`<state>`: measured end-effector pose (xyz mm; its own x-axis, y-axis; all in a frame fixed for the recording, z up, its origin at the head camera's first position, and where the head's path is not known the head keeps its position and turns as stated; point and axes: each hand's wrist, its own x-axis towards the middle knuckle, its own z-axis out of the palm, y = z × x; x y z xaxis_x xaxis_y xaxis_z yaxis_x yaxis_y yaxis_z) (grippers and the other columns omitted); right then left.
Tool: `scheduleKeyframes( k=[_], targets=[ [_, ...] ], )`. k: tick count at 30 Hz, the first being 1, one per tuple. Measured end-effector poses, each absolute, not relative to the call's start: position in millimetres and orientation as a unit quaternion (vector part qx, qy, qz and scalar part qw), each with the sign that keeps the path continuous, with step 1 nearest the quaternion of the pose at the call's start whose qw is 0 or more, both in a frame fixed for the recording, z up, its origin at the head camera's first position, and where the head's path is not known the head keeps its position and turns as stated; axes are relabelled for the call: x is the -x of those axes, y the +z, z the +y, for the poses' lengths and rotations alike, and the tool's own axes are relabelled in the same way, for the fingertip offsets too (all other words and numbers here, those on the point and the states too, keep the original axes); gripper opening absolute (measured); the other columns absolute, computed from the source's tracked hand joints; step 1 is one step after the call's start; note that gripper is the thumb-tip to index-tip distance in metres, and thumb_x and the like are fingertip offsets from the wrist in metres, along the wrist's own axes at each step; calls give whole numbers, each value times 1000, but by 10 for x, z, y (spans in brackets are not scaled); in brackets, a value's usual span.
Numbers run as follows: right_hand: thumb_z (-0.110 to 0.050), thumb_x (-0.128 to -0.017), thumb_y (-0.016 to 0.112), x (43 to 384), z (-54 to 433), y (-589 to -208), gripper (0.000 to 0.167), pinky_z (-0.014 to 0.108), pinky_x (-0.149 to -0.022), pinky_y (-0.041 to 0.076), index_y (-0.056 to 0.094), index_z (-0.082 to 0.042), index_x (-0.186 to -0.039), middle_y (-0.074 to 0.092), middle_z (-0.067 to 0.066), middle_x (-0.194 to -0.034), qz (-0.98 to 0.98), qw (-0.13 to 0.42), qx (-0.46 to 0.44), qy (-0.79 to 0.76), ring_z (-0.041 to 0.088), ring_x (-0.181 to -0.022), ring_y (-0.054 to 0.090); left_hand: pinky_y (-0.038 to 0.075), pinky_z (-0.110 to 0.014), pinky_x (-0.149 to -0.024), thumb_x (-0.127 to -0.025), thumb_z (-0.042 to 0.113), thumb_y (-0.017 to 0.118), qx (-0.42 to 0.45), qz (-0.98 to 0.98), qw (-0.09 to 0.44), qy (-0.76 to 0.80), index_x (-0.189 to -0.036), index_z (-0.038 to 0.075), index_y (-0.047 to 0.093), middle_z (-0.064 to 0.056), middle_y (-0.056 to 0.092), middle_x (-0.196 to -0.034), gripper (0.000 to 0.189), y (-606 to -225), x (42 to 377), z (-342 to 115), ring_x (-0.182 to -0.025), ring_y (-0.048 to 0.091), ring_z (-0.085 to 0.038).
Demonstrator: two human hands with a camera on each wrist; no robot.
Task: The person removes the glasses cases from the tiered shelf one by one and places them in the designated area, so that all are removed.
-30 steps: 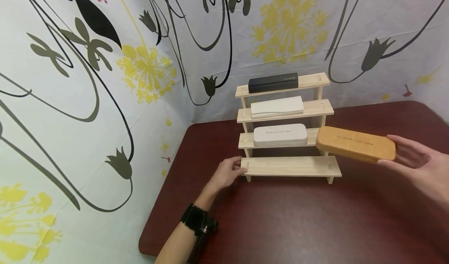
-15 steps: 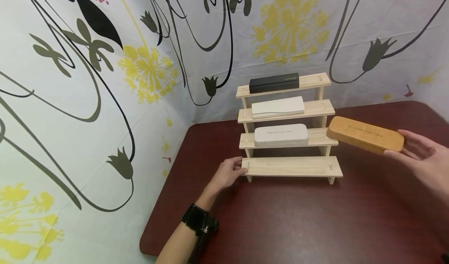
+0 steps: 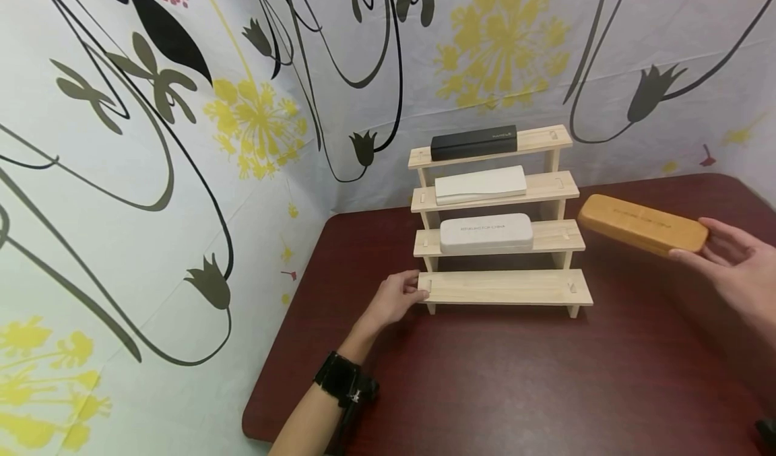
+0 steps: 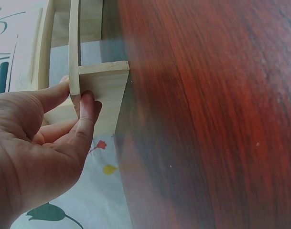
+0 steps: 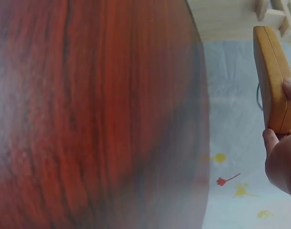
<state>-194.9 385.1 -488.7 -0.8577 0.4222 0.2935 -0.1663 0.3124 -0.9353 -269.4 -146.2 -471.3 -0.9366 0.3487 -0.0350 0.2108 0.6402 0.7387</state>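
- Orange in colour, a rounded case (image 3: 642, 225) is showing at 3 o'clock in the head view; the right hand (image 3: 739, 261) is gripping its 3 o'clock end.
- Pale wood is making up a four-tier stand (image 3: 552, 184) near the case's 9 o'clock side; the left hand (image 3: 391, 299) is pinching the bottom board (image 3: 503, 287) at the stand's 8 o'clock.
- Down the stand from 12 o'clock, a black case (image 3: 473, 143), a cream case (image 3: 481, 185) and a white case (image 3: 485, 234) are lying one per tier.
- Dark red, the table (image 3: 515, 375) is supporting the stand; a black wristband (image 3: 335, 375) is circling the left wrist, and a patterned cloth (image 3: 388, 58) is hanging toward 12 o'clock.
- Left wrist view: the left hand, at 8 o'clock, is holding the board's end, digits touching both faces.
- Right wrist view: the rounded case is tilting between 2 and 3 o'clock, the right hand, partly out of frame, grasping its lower end.
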Motion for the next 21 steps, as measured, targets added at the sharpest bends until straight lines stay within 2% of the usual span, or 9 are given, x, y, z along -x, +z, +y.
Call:
scheduleKeyframes(
  k=[4,12,21],
  targets=[
    [-7,-98,77,2005,3888,-4973,74,-2,-86,38,44,-19,-164,39,-2,-166,-793,247,100,549,-9,-134,47,60,-37,-88,-103,20,75,-150,902,90,394,-153,-3,54,-17,69,-136,58,-4716,2691,-1462,-113,71,-26],
    [-22,-102,73,2079,3956,-5099,75,-1,-89,37,36,-7,-166,28,10,-171,-828,227,132,496,4,-146,39,60,-37,-88,-103,20,75,-150,902,91,394,-153,-3,55,-17,69,-137,59,-4719,2693,-1466,-113,72,-26],
    [-32,-104,71,2156,4064,-5171,80,-1,-88,36,31,1,-165,24,26,-168,-854,193,145,461,19,-149,36,60,-39,-90,-103,22,74,-155,901,92,395,-153,-3,54,-17,68,-138,58,-4723,2701,-1474,-114,72,-26]
  ],
)
